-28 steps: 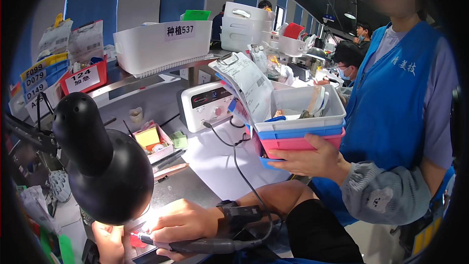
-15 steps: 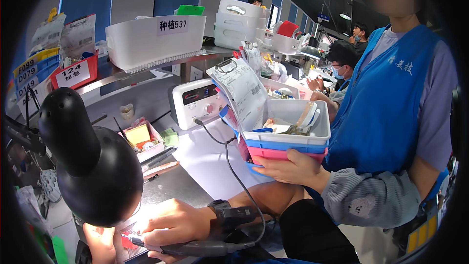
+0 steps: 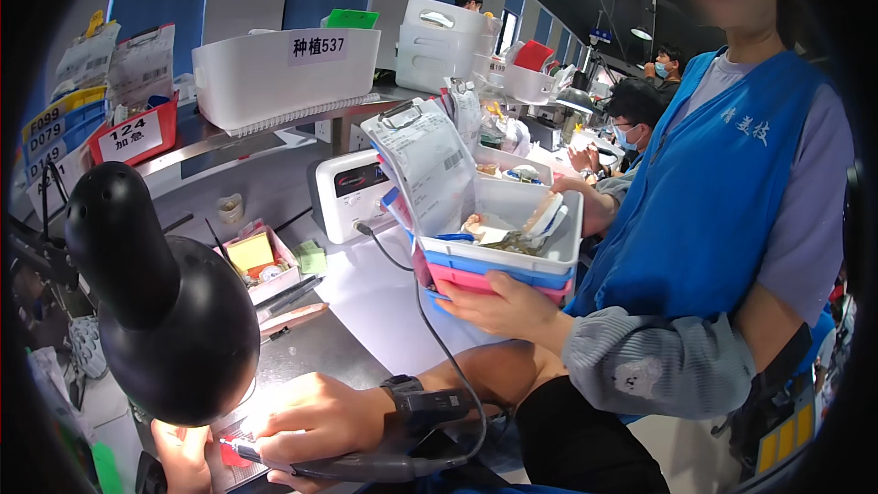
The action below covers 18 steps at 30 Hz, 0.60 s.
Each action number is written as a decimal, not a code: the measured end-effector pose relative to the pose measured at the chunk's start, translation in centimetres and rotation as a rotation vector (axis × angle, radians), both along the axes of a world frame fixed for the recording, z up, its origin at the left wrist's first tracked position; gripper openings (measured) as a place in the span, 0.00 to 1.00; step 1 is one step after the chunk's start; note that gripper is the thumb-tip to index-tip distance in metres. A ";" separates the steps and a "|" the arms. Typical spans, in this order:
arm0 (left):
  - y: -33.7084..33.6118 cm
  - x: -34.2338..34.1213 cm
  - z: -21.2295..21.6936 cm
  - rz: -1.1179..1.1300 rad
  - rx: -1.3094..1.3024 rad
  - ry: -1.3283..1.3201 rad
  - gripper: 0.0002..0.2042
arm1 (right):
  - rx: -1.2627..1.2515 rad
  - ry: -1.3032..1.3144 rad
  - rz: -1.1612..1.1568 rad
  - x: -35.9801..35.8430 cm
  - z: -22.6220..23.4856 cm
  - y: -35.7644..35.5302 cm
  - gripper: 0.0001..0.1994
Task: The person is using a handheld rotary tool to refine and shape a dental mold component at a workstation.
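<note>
My right hand (image 3: 315,421) is closed round a dark rotary handpiece (image 3: 384,468), whose cable loops up to a white control box (image 3: 352,192). The handpiece's bright tip meets a small red piece (image 3: 235,451) under the black lamp head (image 3: 178,338). My left hand (image 3: 183,456) is closed at the edge of that red piece and seems to pinch it; the lamp hides part of its fingers. Beyond my right forearm, a co-worker's hand (image 3: 503,309) supports stacked white, blue and pink trays (image 3: 498,261), with a clipboard of papers (image 3: 425,165) against them.
A shelf holds a white bin (image 3: 283,82) and a red tray (image 3: 137,133). A small pink box (image 3: 274,284) of odds and ends stands on the bench near pens (image 3: 288,295). The co-worker in a blue vest (image 3: 695,210) stands close on my right.
The co-worker's stacked trays and clipboard have moved left and slightly down, closer to the control box. My hands keep nearly the same pose at the red piece.
</note>
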<state>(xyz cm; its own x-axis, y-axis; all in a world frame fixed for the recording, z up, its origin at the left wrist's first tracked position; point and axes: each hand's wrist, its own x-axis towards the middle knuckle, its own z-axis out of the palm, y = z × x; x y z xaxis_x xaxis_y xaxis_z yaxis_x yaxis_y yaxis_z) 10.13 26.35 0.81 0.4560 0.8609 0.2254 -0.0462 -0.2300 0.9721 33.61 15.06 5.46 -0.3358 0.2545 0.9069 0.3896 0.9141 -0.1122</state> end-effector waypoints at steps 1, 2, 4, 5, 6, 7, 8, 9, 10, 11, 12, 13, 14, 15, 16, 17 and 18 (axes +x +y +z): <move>-0.1 0.1 0.0 0.002 0.043 0.034 0.04 | 0.003 0.007 -0.001 0.0 -0.1 0.2 0.10; -0.1 0.0 0.2 0.001 0.043 0.030 0.04 | 0.007 0.013 -0.003 -0.1 -0.2 0.3 0.10; -0.3 0.4 1.0 -0.068 0.025 0.055 0.08 | 0.009 0.009 -0.008 0.0 -0.2 0.2 0.10; -0.6 0.7 1.4 -0.069 0.025 0.051 0.08 | 0.007 0.006 -0.010 0.0 -0.2 0.1 0.10; -1.1 1.2 1.8 -0.100 0.014 0.001 0.09 | 0.007 0.001 -0.014 0.0 -0.1 -0.1 0.10; -1.3 1.5 2.0 -0.134 0.005 -0.050 0.11 | -0.004 0.008 -0.016 0.1 0.1 -0.3 0.10; -1.3 1.4 1.9 -0.140 0.008 -0.059 0.11 | -0.014 0.011 -0.018 0.1 0.3 -0.5 0.10; -1.1 1.0 1.6 -0.150 0.054 -0.039 0.13 | -0.011 0.001 -0.025 -0.1 0.1 -0.5 0.10; -0.7 0.5 1.0 -0.132 0.104 -0.017 0.14 | -0.032 -0.003 0.039 -0.2 -0.5 0.5 0.09; 0.1 -1.0 -0.8 -0.063 0.134 0.001 0.12 | -0.054 -0.009 0.105 -0.4 -1.2 1.5 0.08; -0.2 0.5 0.6 -0.110 0.171 0.032 0.11 | -0.120 -0.058 0.084 0.6 -0.7 0.6 0.08; -0.9 0.7 2.0 -0.120 0.203 0.101 0.10 | -0.191 -0.069 0.100 1.1 -1.2 0.4 0.08; -0.9 0.6 2.2 -0.174 0.181 0.079 0.10 | -0.193 -0.059 0.081 1.0 -1.7 0.6 0.09; -0.1 0.1 0.8 -0.166 0.187 0.070 0.10 | -0.285 -0.042 0.139 0.9 -0.9 0.3 0.08; 1.5 -0.6 -1.2 -0.137 0.146 0.035 0.10 | -0.279 -0.049 0.136 0.7 -1.0 0.3 0.08; 1.9 -0.2 -1.4 -0.109 0.103 0.003 0.11 | -0.304 -0.010 0.094 0.3 -1.3 0.6 0.08; 1.9 0.2 -1.6 -0.058 0.106 -0.011 0.09 | -0.329 0.028 0.052 0.2 -1.5 0.9 0.12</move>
<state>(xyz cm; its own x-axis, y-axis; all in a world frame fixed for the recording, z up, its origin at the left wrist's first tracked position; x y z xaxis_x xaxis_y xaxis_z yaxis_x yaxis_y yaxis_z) 10.34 28.29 -0.76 0.5011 0.8043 0.3194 -0.0733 -0.3283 0.9417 33.80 15.99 3.94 -0.3325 0.5187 0.7876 0.3362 0.8455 -0.4148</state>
